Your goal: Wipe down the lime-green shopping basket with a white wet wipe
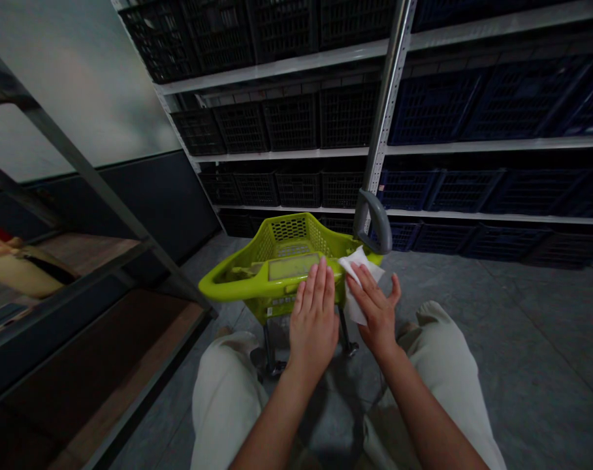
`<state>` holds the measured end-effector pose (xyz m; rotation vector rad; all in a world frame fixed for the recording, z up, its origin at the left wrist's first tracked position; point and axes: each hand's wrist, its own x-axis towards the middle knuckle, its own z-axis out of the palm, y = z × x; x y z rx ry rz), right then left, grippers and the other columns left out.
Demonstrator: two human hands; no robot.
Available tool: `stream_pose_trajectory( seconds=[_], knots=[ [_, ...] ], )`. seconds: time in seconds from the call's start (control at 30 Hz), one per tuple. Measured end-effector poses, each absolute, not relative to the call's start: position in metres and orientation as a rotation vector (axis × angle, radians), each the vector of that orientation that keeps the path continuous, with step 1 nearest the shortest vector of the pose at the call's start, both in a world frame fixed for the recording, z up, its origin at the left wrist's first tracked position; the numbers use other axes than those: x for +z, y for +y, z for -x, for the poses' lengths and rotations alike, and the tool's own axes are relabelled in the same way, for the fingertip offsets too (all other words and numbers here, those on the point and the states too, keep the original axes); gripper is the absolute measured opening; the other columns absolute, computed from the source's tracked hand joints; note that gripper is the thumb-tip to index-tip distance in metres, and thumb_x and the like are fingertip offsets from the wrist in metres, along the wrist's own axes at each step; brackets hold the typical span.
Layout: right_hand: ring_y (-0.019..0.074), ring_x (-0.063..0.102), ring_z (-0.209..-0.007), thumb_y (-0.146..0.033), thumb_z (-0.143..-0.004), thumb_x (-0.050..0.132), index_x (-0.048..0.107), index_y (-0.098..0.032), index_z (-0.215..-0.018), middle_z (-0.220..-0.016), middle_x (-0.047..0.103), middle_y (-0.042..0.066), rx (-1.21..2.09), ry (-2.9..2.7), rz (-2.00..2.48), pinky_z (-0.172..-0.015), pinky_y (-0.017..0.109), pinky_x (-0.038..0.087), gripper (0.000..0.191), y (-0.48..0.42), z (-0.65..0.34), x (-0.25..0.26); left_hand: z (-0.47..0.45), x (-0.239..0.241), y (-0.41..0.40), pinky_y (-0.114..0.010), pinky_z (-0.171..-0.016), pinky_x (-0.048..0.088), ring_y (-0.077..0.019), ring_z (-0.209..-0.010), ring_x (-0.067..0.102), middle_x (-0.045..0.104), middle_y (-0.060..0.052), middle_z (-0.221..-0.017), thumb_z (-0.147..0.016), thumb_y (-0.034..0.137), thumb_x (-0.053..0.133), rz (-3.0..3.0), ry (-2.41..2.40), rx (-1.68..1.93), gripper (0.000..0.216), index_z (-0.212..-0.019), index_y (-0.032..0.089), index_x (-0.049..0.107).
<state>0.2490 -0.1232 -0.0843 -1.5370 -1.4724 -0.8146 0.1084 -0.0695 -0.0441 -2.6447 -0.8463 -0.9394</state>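
A lime-green plastic shopping cart (228, 289) stands between my knees, its perforated basket facing away from me. My left hand (316, 320) lies flat with straight fingers, their tips at the edge of the clear panel (291, 267) on the cart's handle section; it holds nothing. Under the fingers of my right hand (377, 310) is a white tissue (354, 305), pressed against the right end of that section, with the thumb held out to the side. A grey loop handle (381, 222) rises just beyond the tissue. The tissue hides part of the green rim.
Shelving (287, 62) with black crates (294, 121) and blue crates (433, 108) rises behind the cart. At left stands a metal rack (95, 179) with wooden boards, bearing a cream-and-red object (22, 267). Grey floor (531, 326) extends to the right.
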Motion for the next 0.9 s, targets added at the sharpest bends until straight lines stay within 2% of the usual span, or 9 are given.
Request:
stream_pose_trajectory(
  seconds=[0.2,0.33,0.47,0.7,0.9],
  knots=[
    [0.0192,0.047,-0.138,-0.019,-0.098,0.039,0.040,-0.031,-0.147,-0.149,0.050,0.009,-0.796,-1.240,1.587,-0.122,0.050,0.010,0.051,-0.124,-0.259,-0.085,-0.109,-0.042,-0.071,-0.042,-0.123,0.021,-0.0244,-0.154,0.011,0.018,-0.012,-0.165,-0.085,0.013,0.045,2.646,-0.853,-0.895,0.076,-0.155,0.006,0.017],
    [0.0179,0.042,-0.142,-0.018,-0.098,0.037,0.038,-0.027,-0.148,-0.147,0.052,0.010,-0.764,-1.451,1.564,-0.122,0.049,0.007,0.051,-0.123,-0.236,-0.080,-0.112,-0.044,-0.070,-0.042,-0.122,0.024,-0.0247,-0.153,0.013,0.019,-0.013,-0.164,-0.088,0.014,0.044,2.615,-0.849,-0.913,0.073,-0.155,0.006,0.018],
    [0.0187,0.043,-0.141,-0.018,-0.098,0.037,0.039,-0.027,-0.147,-0.148,0.051,0.010,-0.725,-1.511,1.586,-0.122,0.051,0.005,0.050,-0.130,-0.241,-0.079,-0.108,-0.045,-0.069,-0.042,-0.122,0.024,-0.0247,-0.153,0.012,0.018,-0.012,-0.164,-0.089,0.015,0.044,2.613,-0.844,-0.907,0.072,-0.155,0.006,0.018],
    [0.0190,0.046,-0.139,-0.019,-0.099,0.039,0.042,-0.030,-0.146,-0.149,0.049,0.009,-0.780,-1.241,1.626,-0.121,0.048,0.016,0.049,-0.133,-0.262,-0.081,-0.108,-0.041,-0.071,-0.042,-0.122,0.023,-0.0248,-0.154,0.010,0.017,-0.012,-0.165,-0.084,0.013,0.046,2.643,-0.844,-0.893,0.078,-0.155,0.005,0.016],
    [0.0180,0.043,-0.141,-0.020,-0.098,0.040,0.042,-0.025,-0.145,-0.146,0.053,0.010,-0.732,-1.524,1.563,-0.122,0.048,0.010,0.047,-0.126,-0.234,-0.076,-0.111,-0.045,-0.070,-0.043,-0.121,0.026,-0.0251,-0.153,0.014,0.018,-0.013,-0.164,-0.089,0.016,0.044,2.602,-0.849,-0.910,0.071,-0.155,0.006,0.020]
  ],
)
